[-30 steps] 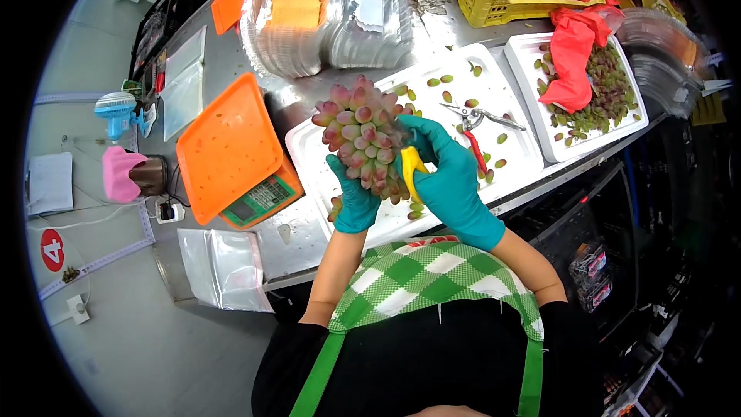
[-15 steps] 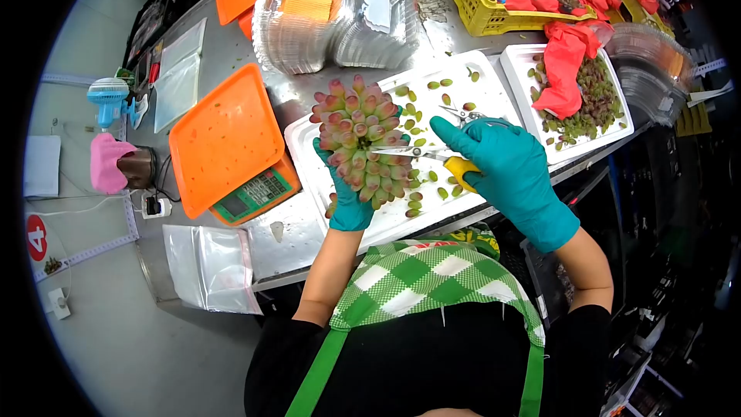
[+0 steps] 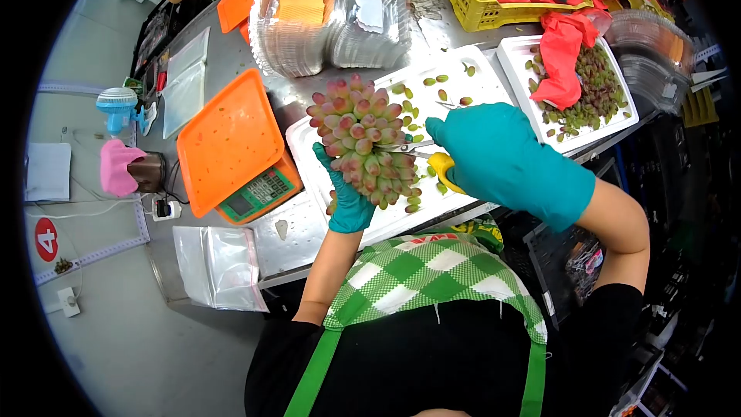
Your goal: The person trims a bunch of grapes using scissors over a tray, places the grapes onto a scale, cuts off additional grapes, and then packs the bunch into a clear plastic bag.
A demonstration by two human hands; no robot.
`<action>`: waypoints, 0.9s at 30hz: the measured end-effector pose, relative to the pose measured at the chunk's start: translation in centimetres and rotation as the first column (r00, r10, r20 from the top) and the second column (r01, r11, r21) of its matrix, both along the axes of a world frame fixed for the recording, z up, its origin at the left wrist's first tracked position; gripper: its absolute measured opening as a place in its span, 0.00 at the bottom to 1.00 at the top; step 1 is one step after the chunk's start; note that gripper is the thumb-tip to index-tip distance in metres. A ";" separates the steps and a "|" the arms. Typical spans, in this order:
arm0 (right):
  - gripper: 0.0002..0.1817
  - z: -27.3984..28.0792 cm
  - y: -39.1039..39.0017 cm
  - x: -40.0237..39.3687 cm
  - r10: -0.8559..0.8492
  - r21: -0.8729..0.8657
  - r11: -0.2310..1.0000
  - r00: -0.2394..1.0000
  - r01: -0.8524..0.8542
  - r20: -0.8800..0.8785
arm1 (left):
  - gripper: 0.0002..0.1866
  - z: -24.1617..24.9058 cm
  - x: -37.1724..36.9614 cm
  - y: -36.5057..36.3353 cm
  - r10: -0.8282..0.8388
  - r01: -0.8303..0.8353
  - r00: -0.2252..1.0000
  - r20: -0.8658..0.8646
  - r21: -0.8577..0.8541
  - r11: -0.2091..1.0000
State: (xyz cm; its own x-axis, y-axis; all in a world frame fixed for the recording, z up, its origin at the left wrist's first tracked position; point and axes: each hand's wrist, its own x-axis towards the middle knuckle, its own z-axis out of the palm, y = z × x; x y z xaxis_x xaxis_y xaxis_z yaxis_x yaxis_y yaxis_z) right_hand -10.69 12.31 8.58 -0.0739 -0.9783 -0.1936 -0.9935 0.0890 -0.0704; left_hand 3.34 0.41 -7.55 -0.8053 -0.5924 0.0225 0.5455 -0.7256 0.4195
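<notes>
- While my left hand (image 3: 349,199) was clamped from below around the stem end of the grape bunch (image 3: 364,139), its long axis ran up and away from me, above the white tray (image 3: 309,156).
- My right hand (image 3: 505,158) had its grip closed on the yellow-handled scissors (image 3: 423,156); their blades pointed left and reached the bunch's right flank, so that hand was the nearer one to the fruit's side.
- Loose grapes (image 3: 440,96) lay scattered on the tray behind.
- An orange scale (image 3: 235,150) sat just left on the counter (image 3: 231,50), with stacked clear clamshells (image 3: 332,23) farther back.
</notes>
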 end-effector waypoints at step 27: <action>0.07 2.0 -0.3 -0.4 0.174 -0.126 0.970 0.956 -0.208 -0.235 | 0.25 0.5 -0.9 0.8 0.099 -0.077 0.988 0.116 -0.176 0.981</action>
State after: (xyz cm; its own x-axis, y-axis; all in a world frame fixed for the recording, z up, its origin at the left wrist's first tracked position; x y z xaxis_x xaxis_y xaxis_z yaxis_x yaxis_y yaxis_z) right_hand -11.08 12.04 10.53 0.0928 -0.9946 -0.0456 -0.9831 -0.0988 0.1543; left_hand 2.46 1.19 -7.09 -0.7531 -0.6571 0.0330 0.5404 -0.5892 0.6006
